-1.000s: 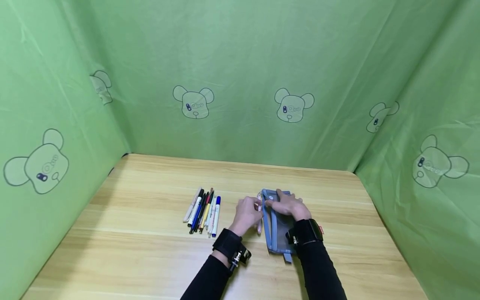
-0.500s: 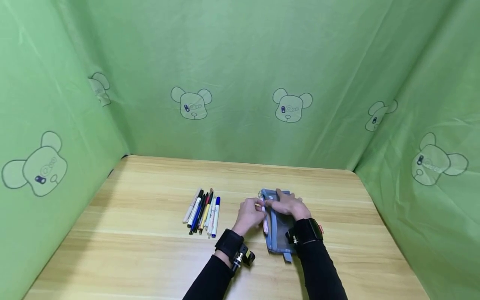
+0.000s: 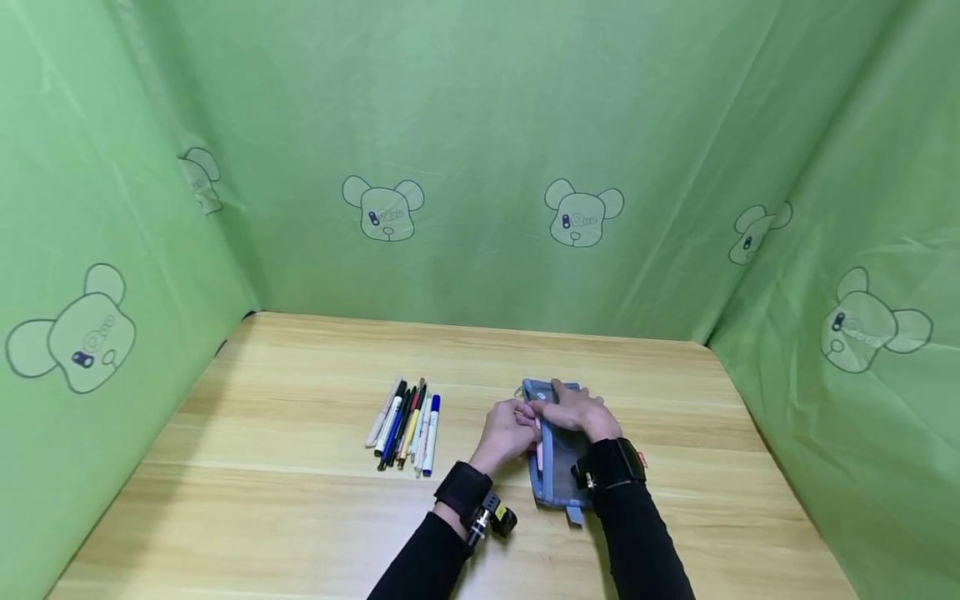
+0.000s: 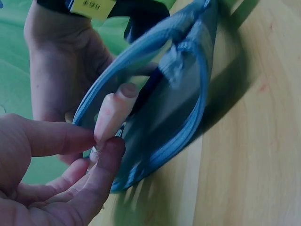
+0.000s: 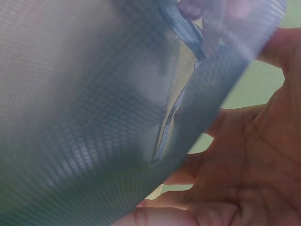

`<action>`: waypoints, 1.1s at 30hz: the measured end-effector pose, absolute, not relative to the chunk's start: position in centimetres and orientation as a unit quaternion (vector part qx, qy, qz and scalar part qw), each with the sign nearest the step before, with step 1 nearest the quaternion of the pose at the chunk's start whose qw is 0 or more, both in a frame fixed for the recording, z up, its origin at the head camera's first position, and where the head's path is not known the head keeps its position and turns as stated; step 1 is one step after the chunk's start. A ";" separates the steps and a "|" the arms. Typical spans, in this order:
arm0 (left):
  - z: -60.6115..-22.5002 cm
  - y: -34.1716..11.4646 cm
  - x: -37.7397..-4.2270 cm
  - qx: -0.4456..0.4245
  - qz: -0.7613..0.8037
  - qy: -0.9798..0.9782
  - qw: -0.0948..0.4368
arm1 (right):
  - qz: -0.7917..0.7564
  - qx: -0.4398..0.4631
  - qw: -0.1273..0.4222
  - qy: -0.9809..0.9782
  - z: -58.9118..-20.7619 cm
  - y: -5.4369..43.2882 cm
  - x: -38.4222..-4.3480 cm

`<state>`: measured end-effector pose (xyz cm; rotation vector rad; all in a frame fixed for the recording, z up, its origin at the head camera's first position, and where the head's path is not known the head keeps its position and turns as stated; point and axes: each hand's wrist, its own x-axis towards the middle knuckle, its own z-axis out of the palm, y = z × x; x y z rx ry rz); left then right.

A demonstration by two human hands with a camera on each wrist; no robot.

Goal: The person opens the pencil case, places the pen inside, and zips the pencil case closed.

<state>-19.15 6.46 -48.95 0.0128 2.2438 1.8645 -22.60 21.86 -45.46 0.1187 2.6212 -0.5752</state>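
In the head view my left hand (image 3: 504, 435) is at the open side of a blue-grey mesh pencil case (image 3: 564, 475). Between its thumb and fingers it pinches a pale pink pen (image 4: 113, 113), whose end points into the unzipped mouth in the left wrist view. A dark slim thing (image 4: 148, 92) shows inside the mouth, too unclear to name. My right hand (image 3: 576, 412) lies over the case's far part and grips it near the opening; the right wrist view shows its palm and fingers (image 5: 197, 165) along the mesh edge, fingertips partly hidden.
Left of the hands, several pens and markers (image 3: 405, 427) lie side by side in a bundle on the wooden table (image 3: 300, 508). A strap tab (image 3: 574, 517) sticks out at the case's near end. Green cloth (image 3: 480, 100) hangs around the back and sides.
My left hand has moved slightly right, carrying the pink pen from beside the pencil case into its opening. The right hand stays in place on the case.
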 end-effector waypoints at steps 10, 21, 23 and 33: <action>-49.5 7.4 -19.3 -0.011 0.685 0.710 0.164 | -0.209 0.038 0.226 0.951 -45.4 22.0 -22.6; -50.3 8.2 -19.3 0.005 0.704 0.686 0.184 | -0.210 0.022 0.221 0.952 -45.7 22.0 -22.7; -50.5 8.4 -19.3 0.007 0.704 0.685 0.186 | -0.211 0.019 0.220 0.952 -45.8 22.0 -22.7; -50.9 8.8 -19.6 0.011 0.711 0.666 0.225 | -0.210 0.015 0.220 0.953 -45.8 22.1 -22.9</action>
